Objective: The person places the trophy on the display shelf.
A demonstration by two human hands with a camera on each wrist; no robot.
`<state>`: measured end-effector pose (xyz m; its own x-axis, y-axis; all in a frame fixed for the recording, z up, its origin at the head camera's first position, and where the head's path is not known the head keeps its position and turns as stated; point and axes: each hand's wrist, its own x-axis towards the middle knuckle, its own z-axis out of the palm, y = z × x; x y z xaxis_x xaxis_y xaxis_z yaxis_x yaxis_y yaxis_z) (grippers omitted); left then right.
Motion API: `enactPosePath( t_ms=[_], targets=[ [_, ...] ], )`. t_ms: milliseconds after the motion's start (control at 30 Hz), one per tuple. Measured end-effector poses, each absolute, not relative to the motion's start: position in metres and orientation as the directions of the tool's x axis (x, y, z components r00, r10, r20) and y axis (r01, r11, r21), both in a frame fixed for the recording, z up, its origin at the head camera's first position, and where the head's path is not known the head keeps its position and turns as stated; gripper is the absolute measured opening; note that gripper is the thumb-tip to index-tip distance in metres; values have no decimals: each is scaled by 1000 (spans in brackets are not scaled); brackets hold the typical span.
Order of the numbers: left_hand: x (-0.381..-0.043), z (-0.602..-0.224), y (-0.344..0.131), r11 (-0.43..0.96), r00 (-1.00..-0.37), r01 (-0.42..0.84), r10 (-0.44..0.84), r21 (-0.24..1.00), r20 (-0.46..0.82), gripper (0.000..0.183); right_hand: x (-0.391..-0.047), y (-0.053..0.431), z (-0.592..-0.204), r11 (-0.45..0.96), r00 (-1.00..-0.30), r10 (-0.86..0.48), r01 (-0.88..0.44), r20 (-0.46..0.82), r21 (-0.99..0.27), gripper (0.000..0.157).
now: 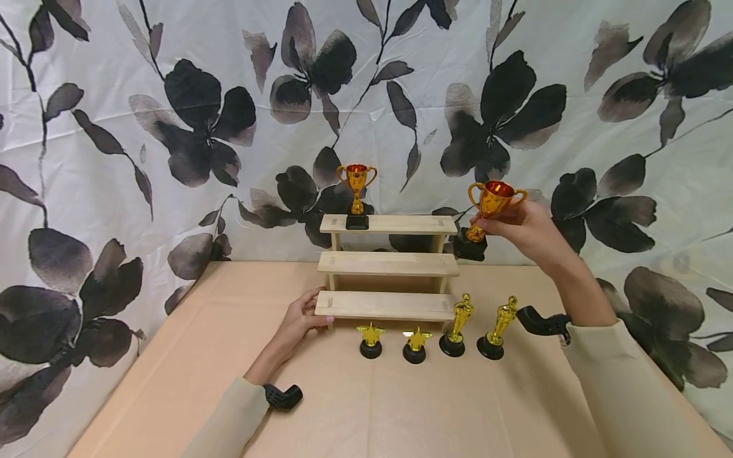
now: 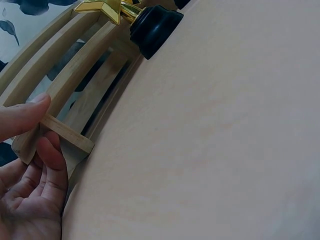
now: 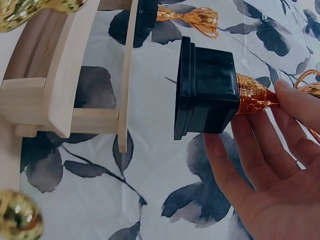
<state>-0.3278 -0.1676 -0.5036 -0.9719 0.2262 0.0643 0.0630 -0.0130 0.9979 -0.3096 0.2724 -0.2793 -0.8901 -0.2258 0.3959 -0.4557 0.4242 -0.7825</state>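
Trophy (image 1: 484,214) in pinched right hand (image 1: 528,230), cup (image 3: 313,89) cropped in right wrist view, left hand (image 1: 299,321) pinched on wooden stand (image 1: 389,263)

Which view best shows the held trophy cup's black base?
The right wrist view: the black base appears large and close, its stepped rim clear. The head view shows it small and tilted beside the wooden stand; the left wrist view misses it.

- Two two-handled trophy cups (image 1: 357,184) (image 1: 491,202) are pictured.
- Two star trophies (image 1: 370,342) (image 1: 415,346) make up a second pair.
- Two golden figure statuettes (image 1: 459,324) (image 1: 501,327) form a third, bringing the awards to six.
- One wooden stand (image 1: 395,264) counts three tiers (image 1: 406,224) (image 1: 378,263) (image 1: 389,305).
- Two hands (image 1: 301,317) (image 1: 529,232), one left and one right, appear.
- Two black wrist-worn devices (image 1: 282,397) (image 1: 541,323) are seen.
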Motion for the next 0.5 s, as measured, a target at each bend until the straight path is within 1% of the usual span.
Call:
enactPosePath(
  t_ms=[367, 500],
  targets=[
    [-326, -503, -167, -28, -971, 62, 232, 998, 67, 83, -315, 257, -265, 496, -925, -204, -379, 319, -782, 47],
    [-327, -504, -167, -34, -970, 56, 234, 998, 63, 82, -316, 254, -261, 502, -926, -209, -378, 315, -778, 45]
  ],
)
